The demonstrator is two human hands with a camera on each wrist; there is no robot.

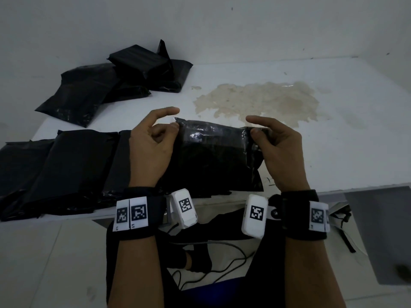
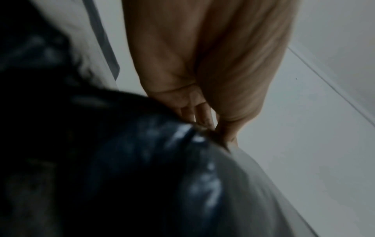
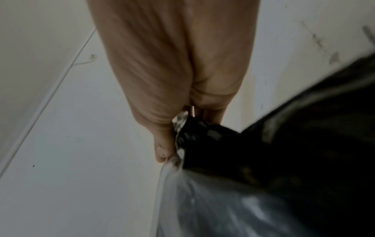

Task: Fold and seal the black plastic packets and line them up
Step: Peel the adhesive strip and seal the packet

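White table (image 1: 333,152), stained at centre. Left hand (image 1: 151,147) and right hand (image 1: 280,150) each pinch a top corner of black packet (image 1: 213,156); index fingers extended.

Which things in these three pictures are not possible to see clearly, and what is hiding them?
- Contents of the held packet: hidden by the black plastic, all views.
- Near edge of that packet, head view: dark, merges with the row of packets beside it.
- Left hand fingertips, left wrist view: blurred, partly behind the plastic.
- Right hand fingers, right wrist view: mostly behind the palm and plastic.
- Number of packets in the far pile: they overlap.
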